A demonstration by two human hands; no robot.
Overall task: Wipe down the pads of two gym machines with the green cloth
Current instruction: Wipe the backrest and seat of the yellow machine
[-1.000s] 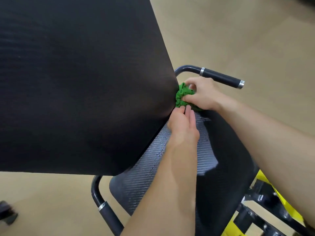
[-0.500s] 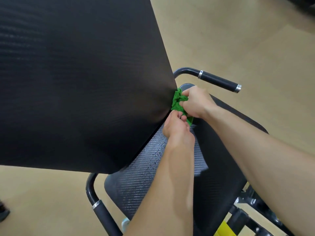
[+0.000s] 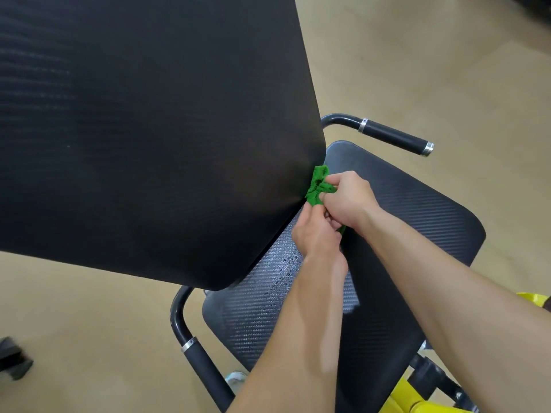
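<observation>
The green cloth (image 3: 318, 186) is bunched up at the seam where the big black back pad (image 3: 149, 129) meets the black seat pad (image 3: 417, 222). My right hand (image 3: 348, 201) grips the cloth from the right, fingers curled over it. My left hand (image 3: 316, 234) sits just below, its fingertips pinching the cloth's lower edge. Most of the cloth is hidden under both hands. A paler streak on the seat pad runs beneath my left forearm.
Two black handles flank the seat: one at the upper right (image 3: 393, 137), one at the lower left (image 3: 202, 365). Yellow frame parts (image 3: 411, 397) show at the bottom right. A dark object (image 3: 13, 359) lies on the tan floor at the left edge.
Both hands and the cloth have slid down the seam, away from the upper right handle. The left hand went from flat fingers to pinching the cloth.
</observation>
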